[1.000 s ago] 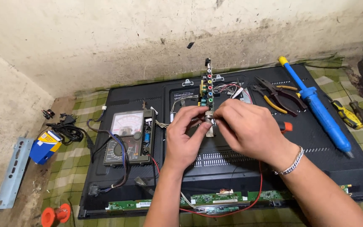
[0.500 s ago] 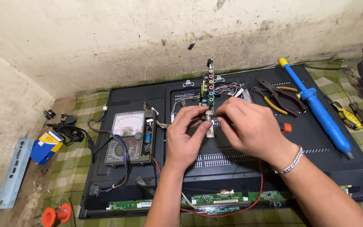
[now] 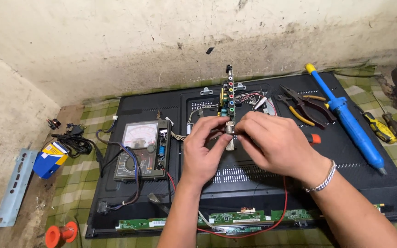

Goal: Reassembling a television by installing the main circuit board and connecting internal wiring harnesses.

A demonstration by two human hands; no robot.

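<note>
Head view: your two hands meet on a narrow circuit board [image 3: 229, 120] standing on edge over the back of a black television [image 3: 368, 183].

Your left hand [image 3: 203, 149] pinches the board's lower end from the left; your right hand [image 3: 272, 144] closes its fingertips on the same spot. An analog meter [image 3: 139, 149] lies just left, pliers [image 3: 302, 106] and a blue suction pump [image 3: 345, 119] to the right.
</note>
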